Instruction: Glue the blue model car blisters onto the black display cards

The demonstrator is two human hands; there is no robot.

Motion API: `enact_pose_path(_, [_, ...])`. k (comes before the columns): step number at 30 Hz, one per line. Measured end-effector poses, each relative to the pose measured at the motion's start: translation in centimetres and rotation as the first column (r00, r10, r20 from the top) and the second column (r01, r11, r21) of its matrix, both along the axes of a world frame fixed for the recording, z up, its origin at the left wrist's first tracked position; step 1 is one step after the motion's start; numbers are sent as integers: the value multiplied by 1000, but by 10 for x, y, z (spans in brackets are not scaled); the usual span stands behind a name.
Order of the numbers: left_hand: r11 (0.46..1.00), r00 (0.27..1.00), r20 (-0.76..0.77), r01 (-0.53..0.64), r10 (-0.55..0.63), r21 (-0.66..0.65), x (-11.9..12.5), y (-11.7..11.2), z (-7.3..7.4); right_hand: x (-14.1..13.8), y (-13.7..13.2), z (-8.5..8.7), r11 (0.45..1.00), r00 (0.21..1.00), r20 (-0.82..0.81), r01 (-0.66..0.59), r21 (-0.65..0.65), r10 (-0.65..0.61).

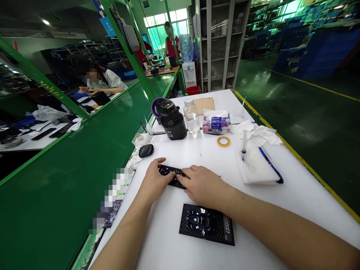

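Note:
Both my hands rest on a small black flat part (170, 173) lying on the white table (298, 195). My left hand (154, 180) curls round its left end, thumb on top. My right hand (201, 185) covers its right half, fingers bent down onto it. Most of the part is hidden under my fingers. Just in front of my right wrist lies a black card (207, 224) with a dark blue car-shaped piece on it.
Behind my hands stand a black jug with a purple lid (170, 118), a clear bottle (191, 116), a tissue pack (216, 122), a yellow tape ring (223, 141), a syringe (244, 146) on a white pad and a black oval object (146, 150). A green conveyor (73, 165) runs on the left; other people sit and stand beyond it.

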State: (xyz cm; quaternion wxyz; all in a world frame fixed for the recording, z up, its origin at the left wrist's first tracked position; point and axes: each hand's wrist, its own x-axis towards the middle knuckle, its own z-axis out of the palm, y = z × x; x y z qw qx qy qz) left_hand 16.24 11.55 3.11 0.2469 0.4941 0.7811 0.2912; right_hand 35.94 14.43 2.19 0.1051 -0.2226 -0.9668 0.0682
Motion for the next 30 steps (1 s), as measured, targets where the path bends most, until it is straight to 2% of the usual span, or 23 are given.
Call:
enact_pose_path(7, [1000, 1000, -21, 12, -12, -4, 2, 1, 3, -1, -3, 2, 1000, 1000, 7, 25, -1, -25])
enact_pose_path(12, [998, 998, -58, 24, -21, 57, 2, -4, 0, 1, -1, 2, 1000, 1000, -15, 26, -14, -26])
enact_pose_path(16, [987, 990, -123, 90, -74, 133, -1, -6, -5, 1, -1, 3, 999, 999, -33, 33, -31, -34])
enact_pose_path(21, [988, 994, -77, 84, -74, 133, -7, -7, -5, 0, 0, 5, 999, 1000, -6, 30, -38, -30])
enact_pose_path(24, [969, 971, -110, 224, -212, 104, -11, -13, 1, 1, 1, 7, 998, 999, -7, 31, -60, -32])
enact_pose_path(27, [908, 900, -162, 417, -405, 46, -15, -21, 8, 2, 2, 9, 997, 999, -27, 29, -75, -31])
enact_pose_path(30, [900, 888, -163, 436, -429, 7, -21, -24, 11, 2, 1, 10, 997, 999, -22, 28, -68, -30])
